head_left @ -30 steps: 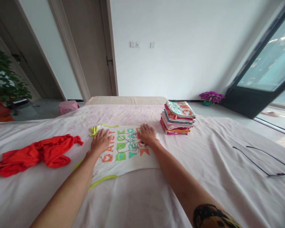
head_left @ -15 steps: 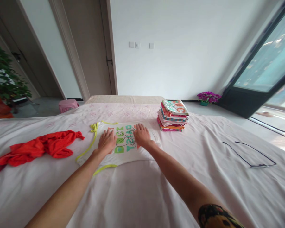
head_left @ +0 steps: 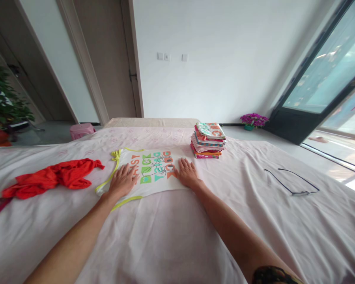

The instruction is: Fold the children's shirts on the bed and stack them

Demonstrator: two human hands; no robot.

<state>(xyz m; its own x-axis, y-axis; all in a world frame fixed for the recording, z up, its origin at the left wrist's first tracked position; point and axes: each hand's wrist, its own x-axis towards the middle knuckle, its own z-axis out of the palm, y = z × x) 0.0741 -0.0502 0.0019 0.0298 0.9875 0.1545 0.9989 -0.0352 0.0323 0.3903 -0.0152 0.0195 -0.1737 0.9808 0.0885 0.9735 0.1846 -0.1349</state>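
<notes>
A white sleeveless top with yellow-green trim and a coloured letter and cartoon print lies spread on the pale pink bed sheet. Its neck end, with a yellow bow, points left. My left hand rests flat on the top near the neck end, fingers stretched out. On the hem end lies my right hand, also flat with its fingers extended. Between the two hands the print shows in full view apart from the letters partly under my left fingers.
Behind my right hand stands a stack of folded clothes. A crumpled red garment lies at the left, and black-framed glasses at the right. Beyond the bed are a pink stool and purple flowers.
My hands have slid apart over the top, the left toward the neck end and the right toward the hem. More of the print shows. The view has shifted slightly right.
</notes>
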